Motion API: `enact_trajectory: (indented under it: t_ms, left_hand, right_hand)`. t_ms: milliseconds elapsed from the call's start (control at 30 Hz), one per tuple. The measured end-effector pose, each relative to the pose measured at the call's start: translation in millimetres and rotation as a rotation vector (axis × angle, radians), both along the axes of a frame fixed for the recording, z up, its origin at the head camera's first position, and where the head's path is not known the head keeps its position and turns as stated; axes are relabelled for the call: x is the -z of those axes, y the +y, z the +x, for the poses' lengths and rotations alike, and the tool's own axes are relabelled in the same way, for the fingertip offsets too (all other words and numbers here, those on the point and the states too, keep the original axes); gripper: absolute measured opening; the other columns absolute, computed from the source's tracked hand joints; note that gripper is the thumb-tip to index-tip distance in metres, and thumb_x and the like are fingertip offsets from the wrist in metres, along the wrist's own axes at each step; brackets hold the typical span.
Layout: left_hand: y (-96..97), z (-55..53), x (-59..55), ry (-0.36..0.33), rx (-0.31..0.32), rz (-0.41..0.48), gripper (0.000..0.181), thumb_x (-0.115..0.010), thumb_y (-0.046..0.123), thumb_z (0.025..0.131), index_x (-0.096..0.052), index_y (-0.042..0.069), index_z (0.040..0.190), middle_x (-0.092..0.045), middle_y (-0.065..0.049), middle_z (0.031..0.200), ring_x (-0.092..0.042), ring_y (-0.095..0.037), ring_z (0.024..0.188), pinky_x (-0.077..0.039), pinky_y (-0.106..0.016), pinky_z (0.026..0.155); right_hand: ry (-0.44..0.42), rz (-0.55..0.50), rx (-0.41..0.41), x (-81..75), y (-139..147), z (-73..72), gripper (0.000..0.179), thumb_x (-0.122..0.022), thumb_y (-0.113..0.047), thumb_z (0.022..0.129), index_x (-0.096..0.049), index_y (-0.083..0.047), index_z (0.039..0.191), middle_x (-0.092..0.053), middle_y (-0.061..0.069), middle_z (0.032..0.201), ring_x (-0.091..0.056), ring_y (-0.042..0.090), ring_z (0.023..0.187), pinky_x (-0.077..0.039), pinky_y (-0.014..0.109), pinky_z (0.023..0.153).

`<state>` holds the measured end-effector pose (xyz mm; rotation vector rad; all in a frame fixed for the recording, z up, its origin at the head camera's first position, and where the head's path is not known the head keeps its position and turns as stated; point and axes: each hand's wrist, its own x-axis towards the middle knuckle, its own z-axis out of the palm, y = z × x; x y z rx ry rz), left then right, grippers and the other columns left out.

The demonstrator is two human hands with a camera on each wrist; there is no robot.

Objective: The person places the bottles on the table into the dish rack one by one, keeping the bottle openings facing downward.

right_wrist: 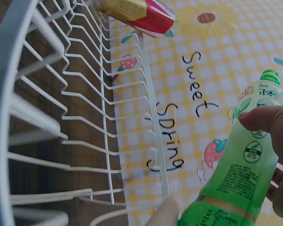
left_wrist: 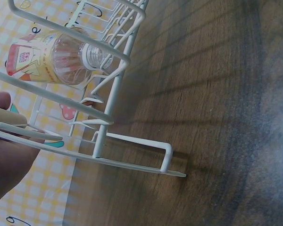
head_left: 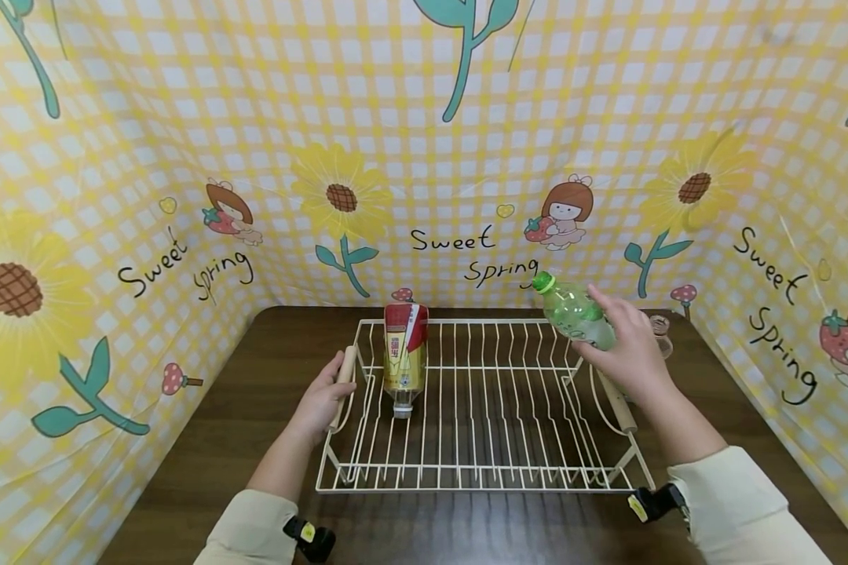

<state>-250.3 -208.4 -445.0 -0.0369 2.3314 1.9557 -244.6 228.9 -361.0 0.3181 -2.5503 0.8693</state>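
- Green bottle [head_left: 581, 318] in the head view: held tilted at two o'clock from the middle of the rack [head_left: 477, 490], its green cap [head_left: 542, 282] aimed at ten o'clock. I cannot tell whether it touches the rack.
- Its looks: a see-through, light green shoulder in the head view. In the right wrist view its label [right_wrist: 240, 165] fades from whitish near the neck to stronger green lower down, with leaf art, round emblems, small dark print and a tan band near five o'clock.
- Right grip [head_left: 629, 349]: fingers curled around the bottle's body, covering part of it.
- Left grip [head_left: 318, 404]: at nine o'clock, wrapped around the left wooden handle [head_left: 348, 369] of the cream wire rack.
- Right wooden handle [head_left: 620, 408]: at three o'clock on the rack, just below the right grip in the head view.
- Red-and-yellow bottle [head_left: 405, 353]: rests in the rack at ten o'clock, its clear neck and white cap [head_left: 402, 410] toward six o'clock.
- Table [head_left: 466, 534]: dark brown wood grain, beneath the rack.
- Cloth [head_left: 381, 118]: yellow checks with sunflowers, rising at twelve o'clock.
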Motion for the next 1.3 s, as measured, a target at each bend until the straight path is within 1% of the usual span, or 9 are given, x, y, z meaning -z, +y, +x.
enact_trajectory:
  t_ms: [300, 500, 633, 800, 933, 1000, 1167, 1233, 1300]
  left_hand:
    - [-0.2, -0.6, -0.1, -0.015, 0.002, 0.015, 0.074, -0.044, -0.002, 0.093, -0.004, 0.000, 0.156, 0.002, -0.018, 0.164, -0.005, -0.038, 0.151, -0.014, -0.047, 0.122]
    - [-0.6, -0.7, -0.6, -0.004, -0.003, 0.000, 0.075, -0.045, -0.002, 0.092, -0.005, -0.002, 0.156, 0.001, -0.019, 0.164, -0.005, -0.037, 0.151, -0.013, -0.047, 0.122]
    - [-1.9, -1.2, -1.2, 0.017, 0.010, -0.039, 0.075, -0.046, 0.001, 0.095, -0.002, -0.003, 0.155, 0.002, -0.021, 0.164, -0.003, -0.037, 0.151, -0.009, -0.049, 0.123]
    - [-1.3, -1.4, -6.0, 0.083, 0.014, -0.148, 0.078, -0.052, 0.010, 0.097, -0.002, 0.000, 0.156, 0.000, -0.018, 0.165, -0.007, -0.036, 0.151, -0.008, -0.049, 0.123]
    - [4.0, 1.9, -15.8, 0.168, 0.009, -0.248, 0.080, -0.057, 0.013, 0.095, -0.008, 0.001, 0.156, -0.002, -0.018, 0.165, -0.010, -0.038, 0.151, -0.010, -0.050, 0.123]
    - [9.1, 3.8, -22.0, 0.213, 0.020, -0.282, 0.080, -0.059, 0.012, 0.094, -0.011, 0.000, 0.156, -0.003, -0.019, 0.165, -0.006, -0.037, 0.151, -0.009, -0.051, 0.123]
    - [28.3, 7.4, -35.5, 0.305, 0.081, -0.358, 0.080, -0.064, 0.014, 0.093, -0.016, 0.001, 0.156, -0.004, -0.018, 0.165, -0.001, -0.037, 0.152, -0.006, -0.057, 0.121]
    - [37.3, 8.9, -40.3, 0.329, 0.118, -0.355, 0.081, -0.066, 0.015, 0.092, -0.017, 0.001, 0.156, -0.006, -0.018, 0.165, -0.003, -0.038, 0.152, -0.007, -0.060, 0.120]
    - [46.3, 9.6, -44.2, 0.338, 0.158, -0.319, 0.081, -0.066, 0.013, 0.091, -0.018, 0.001, 0.155, -0.008, -0.019, 0.165, -0.004, -0.039, 0.152, -0.009, -0.060, 0.120]
  right_hand:
    - [0.062, 0.090, -0.062, -0.5, -25, -5.7, 0.082, -0.079, -0.009, 0.076, -0.042, -0.016, 0.149, -0.052, 0.022, 0.134, -0.044, 0.047, 0.121, -0.036, 0.065, 0.099]
    - [0.045, 0.131, -0.093, 1.4, -36, -8.9, 0.082, -0.080, -0.012, 0.077, -0.041, -0.015, 0.149, -0.050, 0.022, 0.136, -0.044, 0.046, 0.121, -0.033, 0.063, 0.104]
    - [0.022, 0.146, -0.117, 3.7, -43, -9.3, 0.082, -0.080, -0.013, 0.077, -0.041, -0.015, 0.149, -0.051, 0.023, 0.135, -0.045, 0.045, 0.121, -0.033, 0.063, 0.104]
    - [-0.020, 0.136, -0.159, 7.1, -48, -9.5, 0.082, -0.081, -0.015, 0.077, -0.041, -0.016, 0.149, -0.054, 0.020, 0.132, -0.047, 0.045, 0.121, -0.039, 0.062, 0.100]
    - [-0.070, 0.137, -0.190, 9.8, -51, -9.7, 0.081, -0.080, -0.016, 0.079, -0.041, -0.019, 0.150, -0.055, 0.017, 0.134, -0.046, 0.042, 0.123, -0.043, 0.060, 0.096]
    - [-0.084, 0.142, -0.209, 10.6, -53, -9.7, 0.081, -0.080, -0.016, 0.079, -0.041, -0.019, 0.150, -0.054, 0.017, 0.137, -0.046, 0.041, 0.125, -0.043, 0.060, 0.097]
    - [-0.124, 0.131, -0.265, 11.2, -61, -8.6, 0.082, -0.080, -0.015, 0.078, -0.040, -0.018, 0.150, -0.051, 0.019, 0.143, -0.045, 0.041, 0.129, -0.042, 0.060, 0.101]
    - [-0.143, 0.121, -0.284, 11.4, -64, -7.7, 0.081, -0.080, -0.015, 0.078, -0.040, -0.018, 0.150, -0.050, 0.018, 0.145, -0.045, 0.041, 0.130, -0.043, 0.060, 0.101]
    - [-0.151, 0.120, -0.302, 11.9, -66, -7.2, 0.081, -0.080, -0.016, 0.078, -0.041, -0.017, 0.149, -0.049, 0.016, 0.146, -0.045, 0.041, 0.131, -0.043, 0.060, 0.101]
